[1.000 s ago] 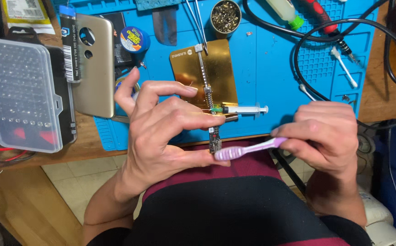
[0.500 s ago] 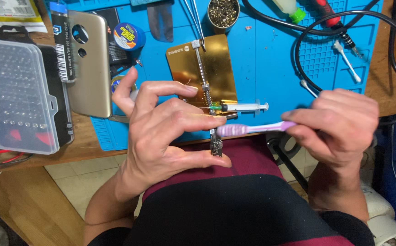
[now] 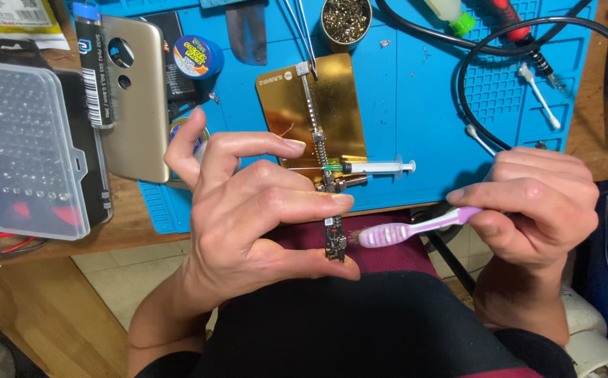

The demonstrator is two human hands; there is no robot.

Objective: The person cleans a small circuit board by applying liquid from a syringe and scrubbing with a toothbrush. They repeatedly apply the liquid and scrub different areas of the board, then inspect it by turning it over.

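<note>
From the head view, the left hand (image 3: 248,210) pinches a small circuit board (image 3: 334,238) upright over the lap, long axis toward the blue bench mat (image 3: 416,105). The right hand (image 3: 535,203) grips a purple toothbrush (image 3: 409,229) lying sideways, bristles touching the board.

Left hand (image 3: 248,210): raised before the torso, back toward the camera, thumb and middle finger pinched together at their tips, index finger extended above, remaining fingers spread upward. Forearm bare, angled down to lower left. Right hand (image 3: 528,203): curled into a closed grip, knuckles uppermost, thumb pressed forward; wrist bent, forearm dropping toward the body.
</note>
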